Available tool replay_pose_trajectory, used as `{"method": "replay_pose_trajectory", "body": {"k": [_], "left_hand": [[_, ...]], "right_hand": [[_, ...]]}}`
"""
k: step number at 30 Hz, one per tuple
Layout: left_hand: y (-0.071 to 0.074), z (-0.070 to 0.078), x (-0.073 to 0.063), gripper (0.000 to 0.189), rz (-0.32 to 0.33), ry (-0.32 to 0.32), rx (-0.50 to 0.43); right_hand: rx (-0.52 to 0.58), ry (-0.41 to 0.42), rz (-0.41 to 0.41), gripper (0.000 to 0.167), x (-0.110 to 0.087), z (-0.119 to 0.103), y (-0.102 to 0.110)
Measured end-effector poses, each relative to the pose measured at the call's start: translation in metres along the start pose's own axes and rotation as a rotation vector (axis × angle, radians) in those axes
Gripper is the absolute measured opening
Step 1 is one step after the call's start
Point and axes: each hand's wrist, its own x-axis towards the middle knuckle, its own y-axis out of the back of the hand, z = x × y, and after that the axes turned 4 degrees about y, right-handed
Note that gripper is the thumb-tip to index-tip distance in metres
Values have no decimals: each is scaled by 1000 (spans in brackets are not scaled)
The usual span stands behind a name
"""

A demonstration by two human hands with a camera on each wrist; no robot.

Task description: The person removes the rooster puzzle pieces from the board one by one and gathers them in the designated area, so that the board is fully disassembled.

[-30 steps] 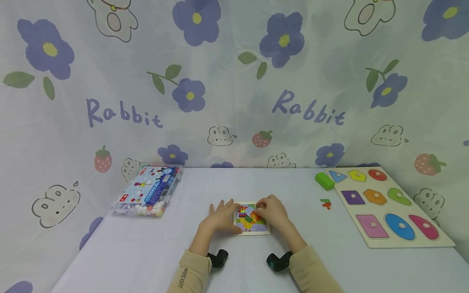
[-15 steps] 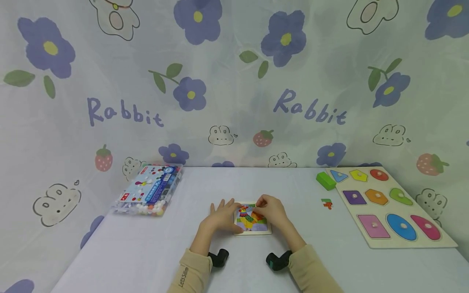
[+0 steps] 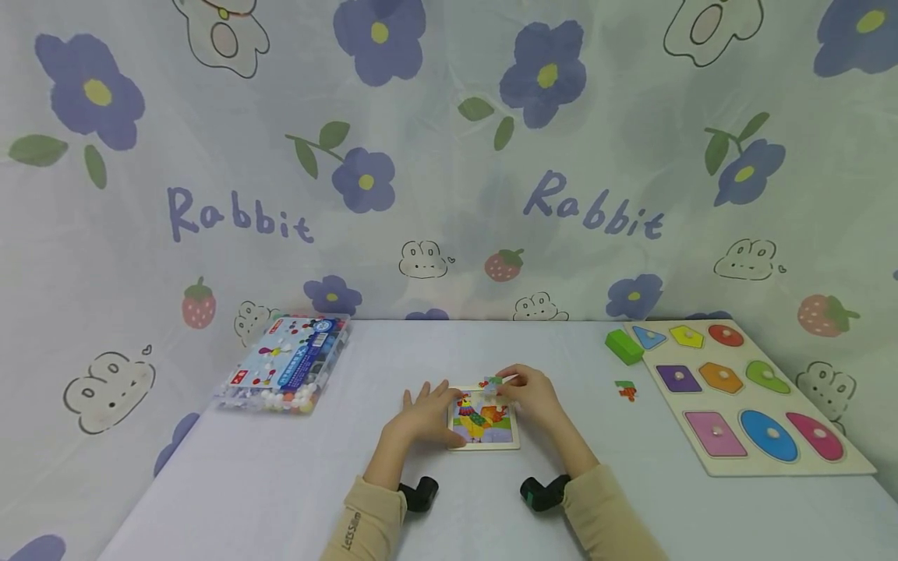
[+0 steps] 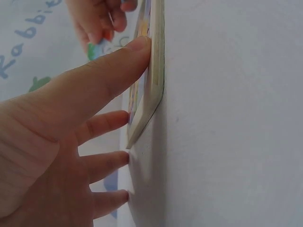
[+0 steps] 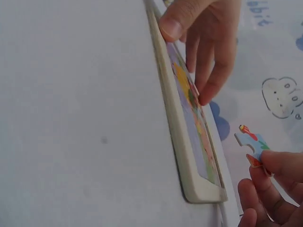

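Note:
A small wooden jigsaw puzzle (image 3: 491,448) with a rooster picture lies flat on the table in front of me. My left hand (image 3: 419,418) rests at its left side, fingers spread, the thumb (image 4: 128,59) pressing on the tray's edge. Just above the upper right of the tray, my right hand (image 3: 535,399) pinches a puzzle piece (image 5: 255,142) between thumb and fingertips. Blue, with red and green bits, that piece is lifted clear of the tray. A gap shows along the picture's top, partly behind the right hand. Another loose puzzle piece (image 3: 627,391) lies to the right.
On the right stands a green block (image 3: 624,347) beside a wooden shape board (image 3: 708,460) with several knobbed shapes. A clear plastic case (image 3: 288,366) of coloured parts lies at the back left. Behind the white table (image 3: 393,358) hangs a patterned cloth (image 3: 449,195).
My right hand has moved up and slightly right, lifting the pinched puzzle piece off the picture, whose upper right is now uncovered. The left hand has stayed in place.

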Motion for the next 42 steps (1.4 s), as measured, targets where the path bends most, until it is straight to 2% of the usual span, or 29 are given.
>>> {"method": "replay_pose_trajectory", "body": {"k": [5,19,32,42], "left_hand": [[0,0,-1,73,3,-4,-6],[-1,0,0,74,1,-16,-4],[-1,1,-1,73,2,-12,-13],[-2,-1,-1,72,4,-15,-9]], "right_hand": [[86,-16,11,22,0,5,18],[67,-81,69,31,-8,24,62],[127,-56,126,34,-9,40,93],[110,-65,169,36,-13,44,111]]}}
